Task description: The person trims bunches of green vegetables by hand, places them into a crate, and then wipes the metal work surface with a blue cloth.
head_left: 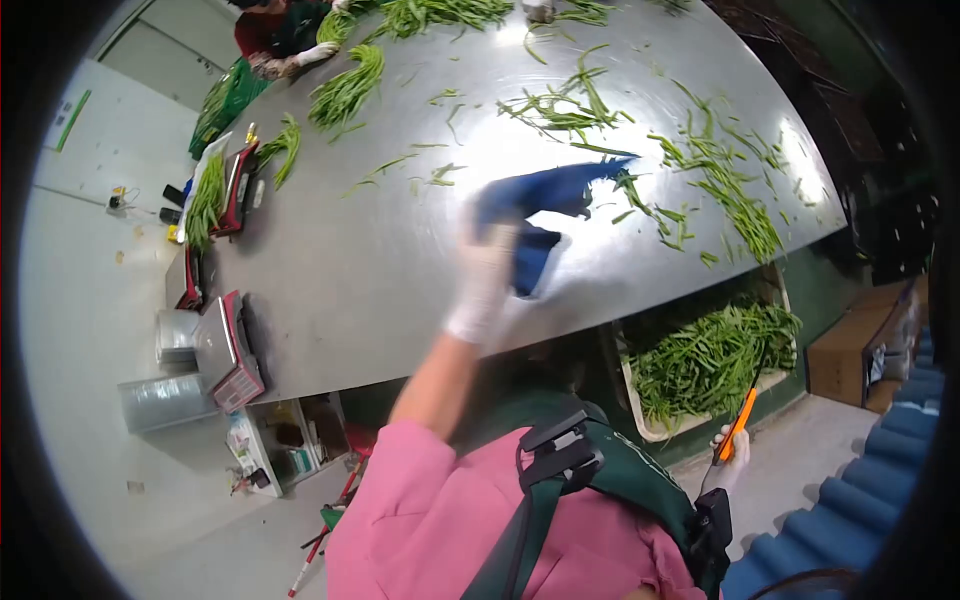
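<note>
My left hand [485, 265], in a white glove and smeared by motion, grips a dark blue cloth [545, 190] over the steel table. The cloth's far end reaches scattered green vegetable pieces [650, 212]. Down at the right, beside the table's near edge, my gloved right hand [735, 448] is closed around an orange-handled knife [742, 415]. Its thin dark blade points up, in front of a white crate [650, 432] filled with cut greens [710, 360].
Green stalks [735, 190] are strewn across the steel table [330, 270]. Scales [228, 350] line its left edge. At the far left, a co-worker's gloved hand [318, 53] is near bundled greens [348, 88]. A cardboard box [850, 345] stands at right.
</note>
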{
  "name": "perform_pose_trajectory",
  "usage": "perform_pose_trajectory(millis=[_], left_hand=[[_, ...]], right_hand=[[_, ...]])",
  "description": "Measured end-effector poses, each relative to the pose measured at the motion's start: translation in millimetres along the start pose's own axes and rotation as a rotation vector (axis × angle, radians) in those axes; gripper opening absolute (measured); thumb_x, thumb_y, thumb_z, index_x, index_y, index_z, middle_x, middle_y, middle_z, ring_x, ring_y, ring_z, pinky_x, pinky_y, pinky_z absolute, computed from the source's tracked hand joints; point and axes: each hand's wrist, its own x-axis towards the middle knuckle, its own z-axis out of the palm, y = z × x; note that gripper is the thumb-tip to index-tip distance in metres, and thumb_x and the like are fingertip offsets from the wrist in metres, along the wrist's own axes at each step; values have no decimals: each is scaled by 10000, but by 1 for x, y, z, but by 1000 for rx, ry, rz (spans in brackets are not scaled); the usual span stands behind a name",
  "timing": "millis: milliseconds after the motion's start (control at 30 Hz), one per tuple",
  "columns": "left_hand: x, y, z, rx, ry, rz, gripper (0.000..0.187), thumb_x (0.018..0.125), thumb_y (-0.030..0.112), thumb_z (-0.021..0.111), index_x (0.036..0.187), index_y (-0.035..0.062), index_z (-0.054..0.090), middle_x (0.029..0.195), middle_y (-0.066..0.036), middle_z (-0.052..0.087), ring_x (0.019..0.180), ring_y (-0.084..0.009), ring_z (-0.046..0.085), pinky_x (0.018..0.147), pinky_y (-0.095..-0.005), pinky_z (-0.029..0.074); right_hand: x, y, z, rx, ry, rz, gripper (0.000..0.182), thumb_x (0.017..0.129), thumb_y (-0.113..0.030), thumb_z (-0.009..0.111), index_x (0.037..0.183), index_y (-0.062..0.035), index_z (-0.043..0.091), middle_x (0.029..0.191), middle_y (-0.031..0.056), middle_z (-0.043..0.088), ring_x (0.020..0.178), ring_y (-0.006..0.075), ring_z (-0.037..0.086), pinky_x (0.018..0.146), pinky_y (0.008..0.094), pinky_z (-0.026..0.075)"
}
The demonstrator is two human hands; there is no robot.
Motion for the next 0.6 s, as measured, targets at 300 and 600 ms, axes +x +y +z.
perform_pose_trajectory(millis=[300, 600], left_hand=[[163, -105, -383, 413, 575, 38, 730, 862, 127, 640, 1511, 52, 315, 1467, -199, 415, 1315, -282, 437, 1108, -348, 321], [263, -195, -314, 1299, 272, 34, 624, 835, 361, 662, 1421, 239, 483, 1496, -224, 363, 1377, -375, 342, 1126, -492, 266]], right_hand=[[37, -35, 89, -106, -48, 4, 274, 950, -265, 550, 1082, -27, 579, 926, 44, 606, 785, 112, 569, 713, 254, 459], [37, -62, 160, -345, -9, 43, 222, 943, -207, 506, 1001, -11, 591, 873, 41, 589, 777, 112, 548, 733, 242, 431]])
